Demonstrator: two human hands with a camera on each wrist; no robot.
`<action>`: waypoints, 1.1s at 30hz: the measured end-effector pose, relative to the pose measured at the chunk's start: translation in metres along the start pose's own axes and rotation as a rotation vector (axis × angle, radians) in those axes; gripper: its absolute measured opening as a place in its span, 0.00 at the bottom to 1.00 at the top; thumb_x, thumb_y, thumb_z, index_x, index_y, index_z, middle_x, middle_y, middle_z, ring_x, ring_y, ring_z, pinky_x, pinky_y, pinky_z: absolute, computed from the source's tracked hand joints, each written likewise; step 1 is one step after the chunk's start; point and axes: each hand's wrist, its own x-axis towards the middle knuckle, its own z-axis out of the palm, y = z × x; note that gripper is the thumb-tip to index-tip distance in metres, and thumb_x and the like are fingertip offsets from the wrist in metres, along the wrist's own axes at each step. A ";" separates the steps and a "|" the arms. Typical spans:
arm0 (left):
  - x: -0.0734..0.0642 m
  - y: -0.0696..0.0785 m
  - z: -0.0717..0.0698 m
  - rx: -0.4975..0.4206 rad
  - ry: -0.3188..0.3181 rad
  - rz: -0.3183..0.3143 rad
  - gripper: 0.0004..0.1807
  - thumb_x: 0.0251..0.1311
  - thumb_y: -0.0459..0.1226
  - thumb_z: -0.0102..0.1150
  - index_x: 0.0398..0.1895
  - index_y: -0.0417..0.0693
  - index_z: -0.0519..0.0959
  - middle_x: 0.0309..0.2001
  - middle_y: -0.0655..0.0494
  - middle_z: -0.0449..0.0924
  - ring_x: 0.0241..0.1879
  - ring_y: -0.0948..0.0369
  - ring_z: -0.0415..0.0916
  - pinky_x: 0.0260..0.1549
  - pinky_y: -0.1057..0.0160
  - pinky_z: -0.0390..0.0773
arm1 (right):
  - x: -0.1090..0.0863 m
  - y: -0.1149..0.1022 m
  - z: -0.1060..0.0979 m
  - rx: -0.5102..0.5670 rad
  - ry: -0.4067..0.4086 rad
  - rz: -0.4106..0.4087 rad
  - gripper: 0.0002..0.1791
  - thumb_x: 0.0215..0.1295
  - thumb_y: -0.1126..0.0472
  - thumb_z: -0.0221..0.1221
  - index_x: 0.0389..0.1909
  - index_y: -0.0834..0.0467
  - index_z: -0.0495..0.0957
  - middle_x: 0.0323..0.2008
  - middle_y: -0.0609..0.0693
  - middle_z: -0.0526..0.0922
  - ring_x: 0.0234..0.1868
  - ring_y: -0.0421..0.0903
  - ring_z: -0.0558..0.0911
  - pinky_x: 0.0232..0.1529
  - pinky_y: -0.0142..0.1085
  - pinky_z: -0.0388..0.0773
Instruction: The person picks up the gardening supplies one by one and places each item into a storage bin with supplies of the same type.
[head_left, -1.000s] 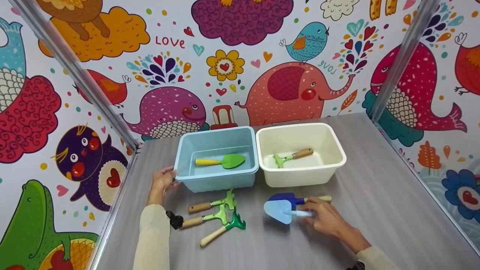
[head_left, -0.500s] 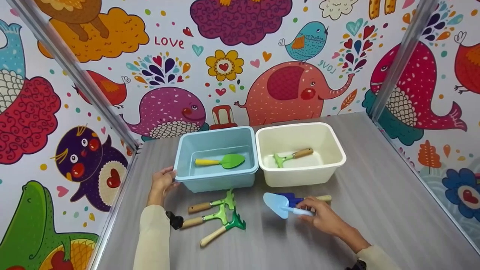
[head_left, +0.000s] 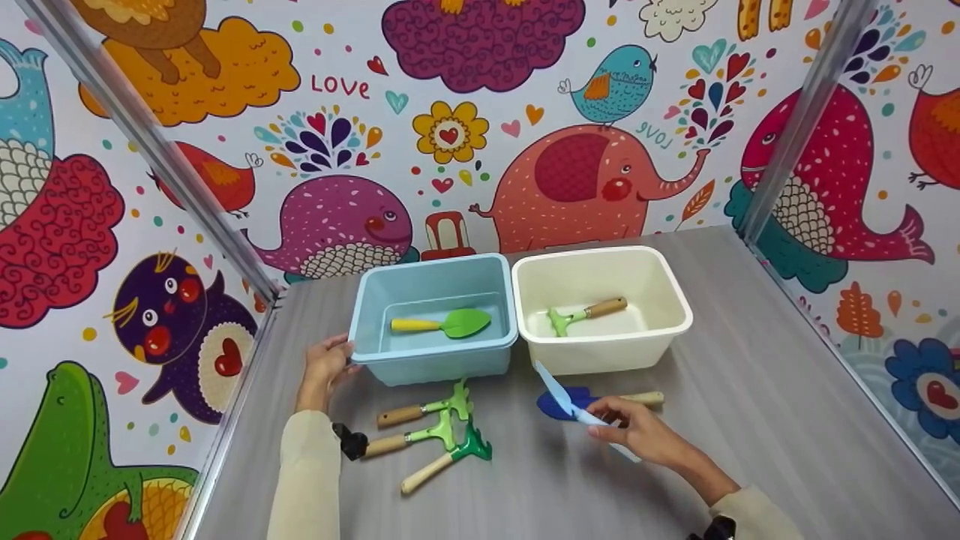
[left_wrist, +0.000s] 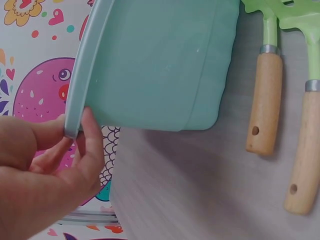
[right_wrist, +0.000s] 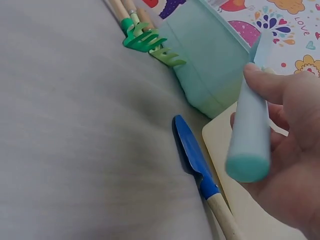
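Note:
My left hand (head_left: 322, 371) pinches the left rim of a light blue plastic bin (head_left: 442, 361), thumb on one side and fingers on the other in the left wrist view. A green trowel (head_left: 465, 323) with a yellow handle lies in that bin. My right hand (head_left: 646, 433) grips the handle of a light blue toy trowel (right_wrist: 250, 130) above the table, its blade edge-on to the head camera and pointing up towards the bins. Below it on the table lies a dark blue trowel (right_wrist: 190, 145) with a wooden handle, partly hidden in the head view.
A cream bin (head_left: 600, 356) stands right of the blue one, holding a green hand rake (head_left: 606, 306). Several rakes, including a dark green one (head_left: 427, 474), lie in front of the blue bin. Patterned walls with metal posts (head_left: 787, 135) enclose the grey table (head_left: 750, 390).
My right hand has turned the light blue trowel, so its blade went from face-on to edge-on with the tip lifted towards the bins. The left hand stays on the rim.

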 end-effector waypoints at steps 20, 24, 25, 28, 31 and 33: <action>-0.001 0.000 0.000 -0.003 -0.002 -0.021 0.25 0.78 0.34 0.41 0.74 0.36 0.60 0.72 0.33 0.63 0.66 0.45 0.68 0.69 0.49 0.71 | 0.008 -0.013 -0.002 0.328 -0.163 0.130 0.20 0.72 0.59 0.59 0.57 0.67 0.72 0.44 0.48 0.80 0.45 0.41 0.78 0.47 0.34 0.79; -0.001 0.000 0.000 -0.008 -0.003 -0.020 0.25 0.78 0.34 0.41 0.74 0.36 0.61 0.72 0.33 0.63 0.65 0.46 0.68 0.68 0.49 0.71 | 0.011 -0.017 -0.003 0.347 -0.169 0.139 0.20 0.72 0.58 0.60 0.57 0.65 0.73 0.44 0.49 0.81 0.45 0.41 0.79 0.47 0.35 0.79; -0.001 0.000 0.000 -0.005 -0.001 -0.020 0.25 0.78 0.34 0.40 0.74 0.37 0.61 0.72 0.33 0.63 0.65 0.46 0.68 0.68 0.49 0.72 | 0.012 -0.017 -0.003 0.353 -0.167 0.138 0.19 0.71 0.58 0.60 0.57 0.65 0.73 0.44 0.48 0.81 0.45 0.41 0.79 0.46 0.35 0.79; -0.001 0.000 0.000 -0.007 -0.004 -0.013 0.25 0.78 0.33 0.41 0.74 0.36 0.61 0.72 0.33 0.63 0.65 0.46 0.69 0.69 0.49 0.71 | 0.014 -0.020 -0.003 0.371 -0.167 0.129 0.19 0.71 0.59 0.60 0.58 0.65 0.73 0.45 0.47 0.82 0.46 0.42 0.80 0.46 0.35 0.80; -0.001 -0.001 -0.001 -0.006 -0.009 -0.006 0.25 0.77 0.33 0.41 0.74 0.35 0.61 0.71 0.32 0.64 0.62 0.49 0.71 0.68 0.50 0.72 | 0.017 -0.022 -0.004 0.391 -0.174 0.114 0.21 0.72 0.60 0.59 0.59 0.68 0.71 0.46 0.46 0.82 0.48 0.44 0.82 0.47 0.36 0.81; -0.002 -0.001 -0.002 0.001 -0.006 -0.002 0.25 0.77 0.33 0.41 0.74 0.35 0.61 0.70 0.32 0.65 0.57 0.52 0.75 0.63 0.55 0.78 | 0.019 -0.024 -0.004 0.406 -0.178 0.118 0.22 0.71 0.61 0.59 0.60 0.68 0.70 0.47 0.46 0.83 0.50 0.45 0.83 0.48 0.36 0.81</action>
